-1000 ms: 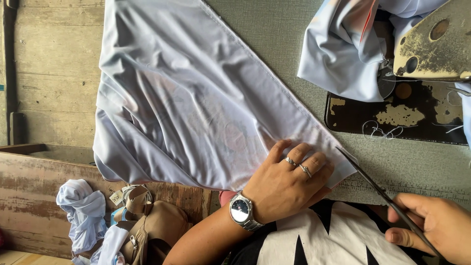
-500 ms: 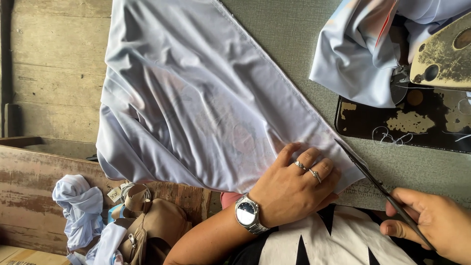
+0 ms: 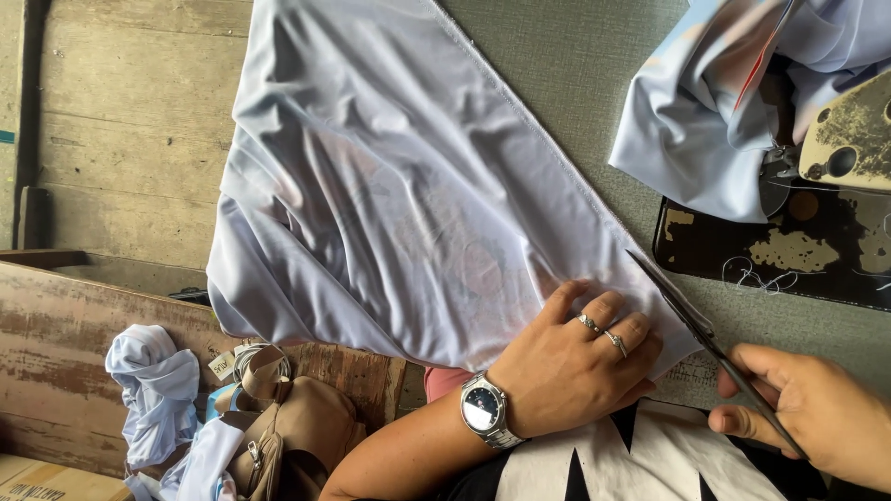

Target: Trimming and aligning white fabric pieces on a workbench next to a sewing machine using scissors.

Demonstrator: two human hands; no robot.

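The pale cloth (image 3: 390, 195) is spread on the desk (image 3: 566, 65). Its lower corner is pressed flat under the left hand (image 3: 575, 362), fingers spread. Right of that hand, scissors (image 3: 705, 343) are gripped by the right hand (image 3: 817, 422), blades angled along the cloth's edge.

Pale lilac-white cloth (image 3: 390, 186); grey-green tabletop (image 3: 575, 83); silver wristwatch (image 3: 484, 410).
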